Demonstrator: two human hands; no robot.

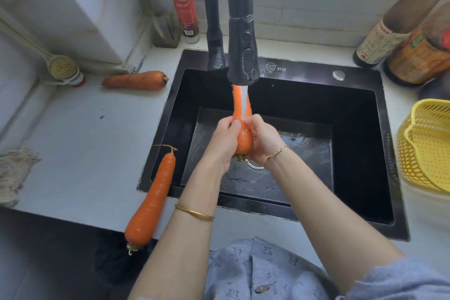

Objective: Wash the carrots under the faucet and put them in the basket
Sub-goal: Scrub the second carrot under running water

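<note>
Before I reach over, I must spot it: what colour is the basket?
Yellow; the basket shows in the head view.

The black sink (304,73) has a small shield sign on its back rim, just right of the faucet (242,53), and next to the shield are two Chinese characters, 舒田. The tall clear bottle (183,2) with the red cap stands at the back of the counter and has a red label with white Chinese writing, but the letters are too small to read. The brown bottle (387,31) at the right has a pale label with red Chinese words, too blurry to read. The orange jar (418,61) beside it has a green and orange label, also too blurry to read.
</note>
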